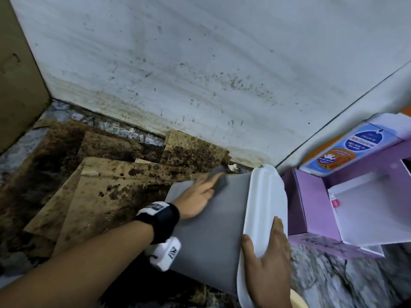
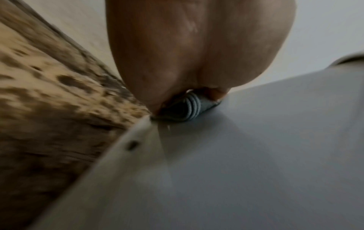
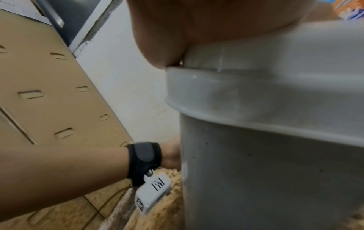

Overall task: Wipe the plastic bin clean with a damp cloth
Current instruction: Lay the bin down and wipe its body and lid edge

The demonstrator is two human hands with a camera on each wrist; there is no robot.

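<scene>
A grey plastic bin (image 1: 206,230) lies tipped on its side, its white lid (image 1: 264,196) facing right. My left hand (image 1: 198,198) presses a folded dark grey cloth (image 1: 220,182) flat against the bin's upper side near the base, fingers stretched over it. In the left wrist view the cloth (image 2: 185,109) sits bunched under my palm (image 2: 187,54) on the grey wall (image 2: 256,155). My right hand (image 1: 266,258) grips the lid's near edge, thumb on the rim and fingers across the lid. The right wrist view shows the bin's rim (image 3: 236,93) under that hand (image 3: 197,23).
Stained, mouldy cardboard sheets (image 1: 106,190) cover the floor left of the bin. A spotted white wall (image 1: 200,63) stands behind. A brown box (image 1: 17,74) is at far left. An open purple box (image 1: 333,207) and a wipes pack (image 1: 351,147) crowd the right side.
</scene>
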